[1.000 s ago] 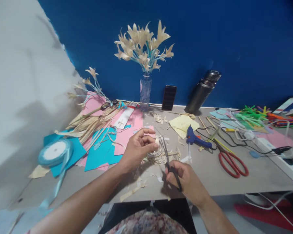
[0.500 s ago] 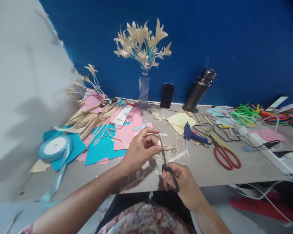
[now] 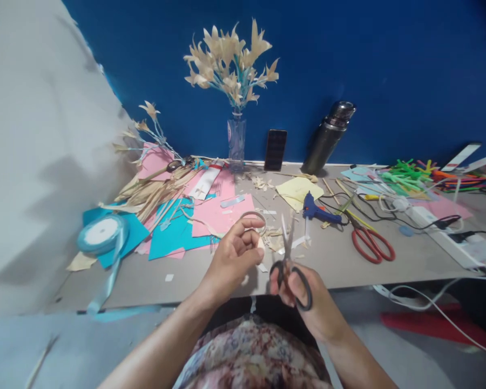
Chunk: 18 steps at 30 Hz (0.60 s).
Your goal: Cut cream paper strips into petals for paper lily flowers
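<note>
My left hand (image 3: 235,256) is closed, its thumb and fingers pinched on a thin curled husk strip (image 3: 253,215) that loops above the fingertips. A small pale bit shows at the thumb tip; its exact shape is hard to make out. Just to the right, my right hand (image 3: 308,292) grips black-handled scissors (image 3: 287,251), with fingers in the loops. The blades point up and away from me, spread apart and clear of the strip. Beneath and beyond both hands lie husk scraps (image 3: 277,237) and white paper bits.
Pink and teal sheets (image 3: 178,240), a light-blue ribbon roll (image 3: 102,232) and dried husks (image 3: 157,192) cover the left side. Husk flowers (image 3: 230,59) stand in a bottle. A blue glue gun (image 3: 319,210), red-handled scissors (image 3: 372,244), cables and power strip (image 3: 445,237) lie right.
The scissors have moved right, away from my left hand, and their blades have spread open. My left hand still pinches the strip. The view has shifted slightly.
</note>
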Each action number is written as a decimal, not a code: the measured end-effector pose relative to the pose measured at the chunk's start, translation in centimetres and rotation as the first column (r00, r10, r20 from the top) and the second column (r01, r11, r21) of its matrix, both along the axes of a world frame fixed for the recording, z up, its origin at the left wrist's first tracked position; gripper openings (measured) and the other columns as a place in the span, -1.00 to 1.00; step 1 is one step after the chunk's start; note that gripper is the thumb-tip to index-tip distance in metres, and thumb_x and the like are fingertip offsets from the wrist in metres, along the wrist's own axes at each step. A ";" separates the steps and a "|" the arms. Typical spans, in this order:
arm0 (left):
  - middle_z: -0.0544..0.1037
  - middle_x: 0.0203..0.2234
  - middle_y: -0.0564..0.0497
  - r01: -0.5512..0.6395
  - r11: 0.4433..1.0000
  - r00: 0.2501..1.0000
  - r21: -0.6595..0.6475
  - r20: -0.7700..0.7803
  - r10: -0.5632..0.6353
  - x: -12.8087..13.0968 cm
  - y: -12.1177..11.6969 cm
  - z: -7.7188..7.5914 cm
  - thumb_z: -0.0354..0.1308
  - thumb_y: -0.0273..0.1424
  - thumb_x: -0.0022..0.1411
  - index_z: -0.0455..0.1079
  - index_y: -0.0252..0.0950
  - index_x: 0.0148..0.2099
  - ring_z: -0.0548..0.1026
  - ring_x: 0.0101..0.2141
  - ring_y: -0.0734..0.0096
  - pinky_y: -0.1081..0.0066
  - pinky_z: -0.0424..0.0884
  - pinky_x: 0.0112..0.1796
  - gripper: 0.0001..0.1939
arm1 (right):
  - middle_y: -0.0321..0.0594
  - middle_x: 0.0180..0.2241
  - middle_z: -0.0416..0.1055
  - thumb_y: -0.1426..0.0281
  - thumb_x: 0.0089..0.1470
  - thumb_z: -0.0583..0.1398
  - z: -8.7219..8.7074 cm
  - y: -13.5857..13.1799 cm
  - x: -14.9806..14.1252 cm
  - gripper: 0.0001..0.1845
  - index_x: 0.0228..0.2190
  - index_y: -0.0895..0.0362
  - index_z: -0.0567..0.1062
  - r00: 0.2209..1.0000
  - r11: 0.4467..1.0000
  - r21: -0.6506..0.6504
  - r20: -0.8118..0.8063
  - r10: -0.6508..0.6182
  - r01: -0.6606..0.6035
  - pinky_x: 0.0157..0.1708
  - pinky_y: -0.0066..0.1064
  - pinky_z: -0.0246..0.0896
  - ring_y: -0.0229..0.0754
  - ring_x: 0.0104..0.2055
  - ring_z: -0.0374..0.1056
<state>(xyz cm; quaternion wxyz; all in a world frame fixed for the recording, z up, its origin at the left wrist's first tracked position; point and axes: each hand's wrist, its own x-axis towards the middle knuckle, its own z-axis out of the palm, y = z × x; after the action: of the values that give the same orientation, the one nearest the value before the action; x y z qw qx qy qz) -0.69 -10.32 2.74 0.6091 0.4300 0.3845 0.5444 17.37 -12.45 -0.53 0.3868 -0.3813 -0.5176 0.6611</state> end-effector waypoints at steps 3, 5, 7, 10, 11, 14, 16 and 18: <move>0.37 -0.49 0.14 0.157 0.988 0.988 0.007 -0.003 -0.157 -0.2 -0.6 0.1 0.26 -0.50 0.09 0.28 -0.21 0.11 0.29 -0.52 0.57 0.53 0.21 -0.46 -0.48 | -0.15 -0.33 0.52 0.05 0.01 0.35 1.0 0.9 0.3 -0.56 -0.24 0.14 0.52 0.989 0.992 0.028 -0.080 -0.121 0.124 -0.51 -0.45 0.10 -0.29 -0.49 0.20; 0.37 -0.48 0.13 0.232 0.973 0.972 -0.009 -0.041 -0.233 -0.4 -1.0 0.6 0.27 -0.50 0.09 0.24 -0.19 0.15 0.33 -0.49 0.53 0.50 0.25 -0.42 -0.42 | -0.18 -0.34 0.53 0.18 -0.07 0.41 1.8 1.6 0.2 -0.63 -0.27 0.13 0.53 0.984 0.983 0.039 -0.035 -0.176 0.178 -0.48 -0.45 0.19 -0.25 -0.45 0.28; 0.38 -0.47 0.12 0.275 0.961 0.954 -0.025 -0.117 -0.276 -0.6 -1.3 1.3 0.27 -0.52 0.09 0.23 -0.19 0.18 0.37 -0.45 0.49 0.48 0.28 -0.39 -0.39 | -0.22 -0.38 0.52 0.29 -0.13 0.42 2.5 2.0 -0.1 -0.68 -0.31 0.13 0.53 0.982 0.982 0.057 0.049 -0.181 0.178 -0.48 -0.45 0.24 -0.22 -0.44 0.33; 0.39 -0.47 0.12 0.364 0.930 0.904 -0.060 -0.218 -0.368 -1.0 -1.4 2.1 0.24 -0.56 0.10 0.20 -0.19 0.21 0.42 -0.46 0.48 0.46 0.30 -0.38 -0.37 | -0.27 -0.44 0.49 0.37 -0.15 0.39 3.2 2.2 -0.5 -0.73 -0.34 0.14 0.51 0.982 0.988 0.083 0.130 -0.139 0.129 -0.47 -0.46 0.29 -0.23 -0.45 0.36; 0.39 -0.48 0.13 0.396 0.915 0.885 -0.077 -0.233 -0.403 -1.1 -1.4 2.3 0.22 -0.56 0.11 0.19 -0.19 0.22 0.42 -0.47 0.49 0.46 0.30 -0.38 -0.37 | -0.29 -0.45 0.48 0.38 -0.15 0.38 3.3 2.2 -0.6 -0.75 -0.35 0.14 0.50 0.982 0.990 0.086 0.144 -0.119 0.108 -0.47 -0.48 0.29 -0.25 -0.46 0.36; 0.38 -0.47 0.14 0.420 0.903 0.868 -0.096 -0.246 -0.430 -1.5 -1.2 2.2 0.21 -0.56 0.13 0.20 -0.21 0.22 0.38 -0.47 0.52 0.48 0.28 -0.40 -0.40 | -0.33 -0.49 0.44 0.42 -0.13 0.35 3.3 2.1 -0.5 -0.80 -0.39 0.16 0.48 0.981 0.993 0.093 0.172 -0.088 0.073 -0.49 -0.52 0.26 -0.30 -0.50 0.33; 0.39 -0.45 0.12 0.377 0.922 0.895 -0.088 -0.223 -0.387 -1.5 -0.9 1.8 0.24 -0.54 0.13 0.25 -0.25 0.18 0.35 -0.44 0.53 0.50 0.26 -0.40 -0.44 | -0.34 -0.50 0.43 0.43 -0.12 0.34 3.0 2.1 -0.6 -0.82 -0.39 0.15 0.48 0.981 0.990 0.104 0.159 -0.110 0.094 -0.51 -0.54 0.23 -0.32 -0.51 0.30; 0.40 -0.45 0.12 0.306 0.948 0.936 -0.093 -0.156 -0.317 -1.3 -0.7 1.2 0.27 -0.52 0.12 0.30 -0.27 0.12 0.33 -0.46 0.56 0.52 0.24 -0.43 -0.49 | -0.34 -0.50 0.43 0.42 -0.11 0.33 2.5 2.0 -0.8 -0.82 -0.38 0.15 0.47 0.979 0.981 0.112 0.113 -0.168 0.156 -0.52 -0.54 0.21 -0.32 -0.51 0.29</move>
<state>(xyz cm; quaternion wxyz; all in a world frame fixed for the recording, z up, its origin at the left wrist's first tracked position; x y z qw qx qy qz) -1.98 -10.99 3.98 0.6669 0.5093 0.3797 0.3895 16.54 -10.49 1.96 0.4262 -0.4414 -0.5408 0.5754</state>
